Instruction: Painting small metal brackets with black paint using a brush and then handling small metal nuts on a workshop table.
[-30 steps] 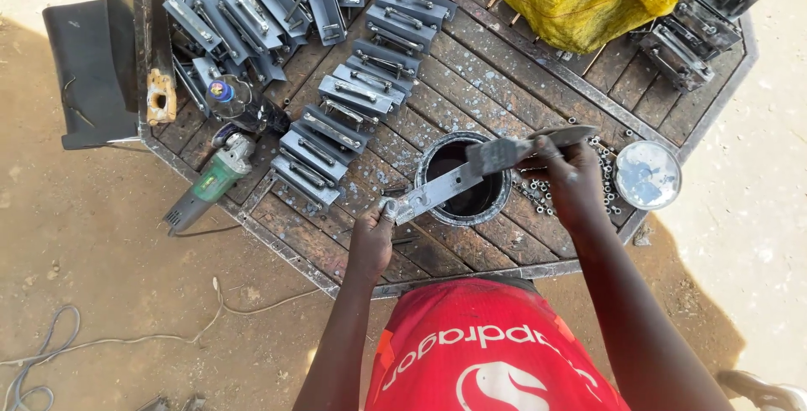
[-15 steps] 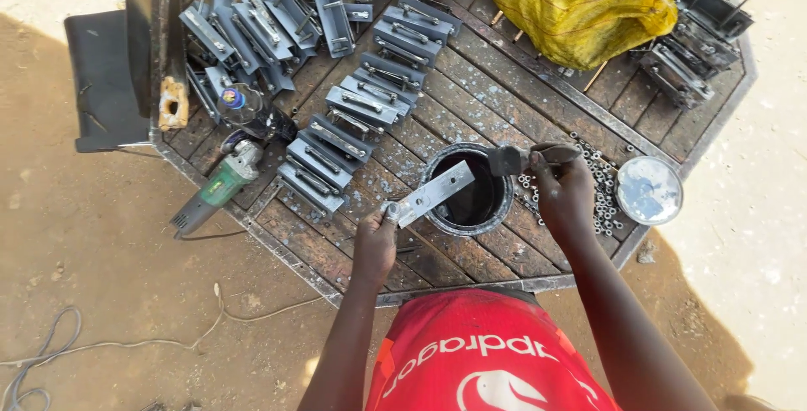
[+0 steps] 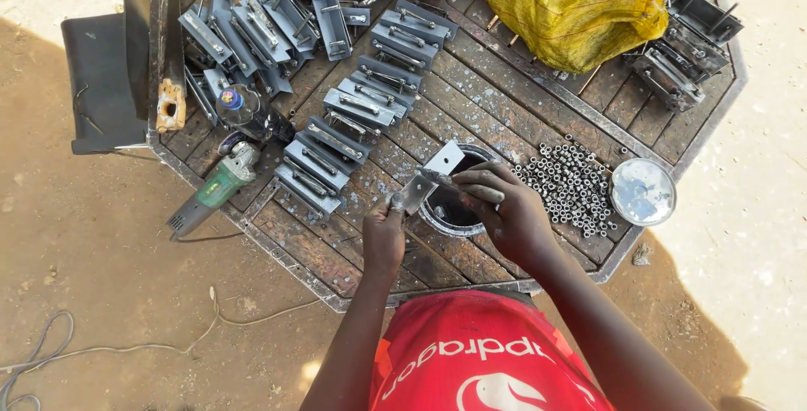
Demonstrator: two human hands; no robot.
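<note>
Here, your left hand [image 3: 384,239] has its fingers [image 3: 395,207] closed around the lower end of a flat metal bracket [image 3: 429,177], which slants up and to the right over a round dark opening [image 3: 451,209] in the table [image 3: 336,260]. Your right hand [image 3: 504,209] is curled over the bracket's middle, fingers [image 3: 471,182] pinched down on it; whether a small part sits between them is hidden. Just right of that hand, a loose heap of small metal nuts [image 3: 565,184] lies on the table, with a round shiny lid [image 3: 643,191] beside it at the edge. To the left of the bracket, rows of grey metal latches [image 3: 353,134] lie side by side. Further left, a green angle grinder [image 3: 210,194] rests at the table edge. At the far side sits a yellow sack [image 3: 580,7].
</note>
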